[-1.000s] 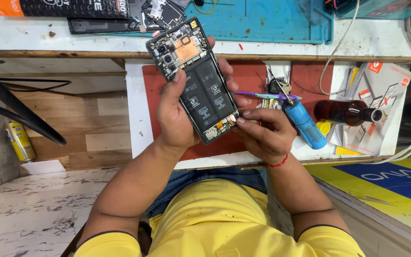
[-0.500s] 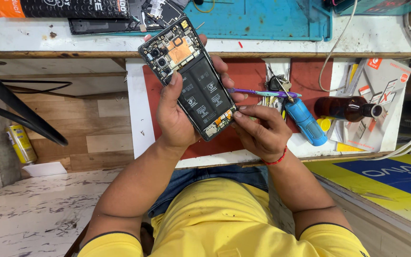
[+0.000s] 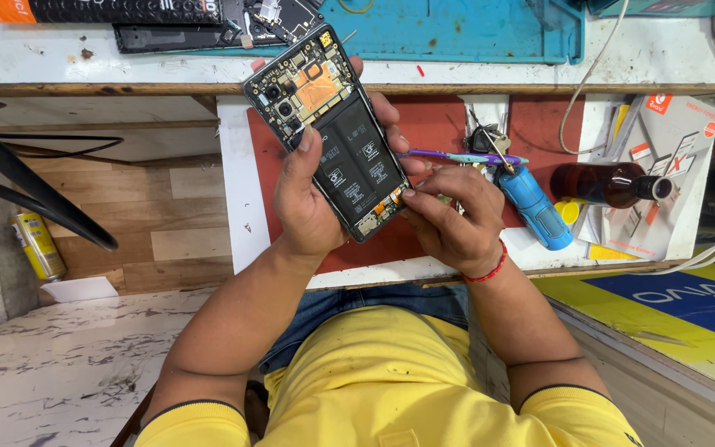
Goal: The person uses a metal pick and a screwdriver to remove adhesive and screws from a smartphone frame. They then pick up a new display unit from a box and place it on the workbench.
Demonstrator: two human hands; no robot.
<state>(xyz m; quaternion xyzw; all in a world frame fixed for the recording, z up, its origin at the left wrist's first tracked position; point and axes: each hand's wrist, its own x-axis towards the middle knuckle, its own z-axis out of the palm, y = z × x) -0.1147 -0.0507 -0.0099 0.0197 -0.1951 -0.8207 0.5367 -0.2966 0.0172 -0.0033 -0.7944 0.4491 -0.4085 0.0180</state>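
An opened smartphone [image 3: 337, 136], back cover off with black battery and circuit board showing, is held tilted above a pull-out drawer. My left hand [image 3: 308, 207] grips it from below, thumb across its left edge and fingers wrapped round the right side. My right hand [image 3: 453, 219] touches the phone's lower right corner with its fingertips and holds a thin purple tool [image 3: 457, 157] that points left toward the phone.
The red-lined drawer [image 3: 539, 132] holds a blue cylindrical tool [image 3: 535, 211], keys [image 3: 486, 136], a brown glass bottle [image 3: 610, 184] and papers. On the white bench lie a blue mat [image 3: 465, 29] and phone parts [image 3: 184, 37]. A yellow can [image 3: 39, 244] stands on the floor at left.
Both hands and the phone have drifted slightly left and down. My right fingertips stay at the phone's lower corner.
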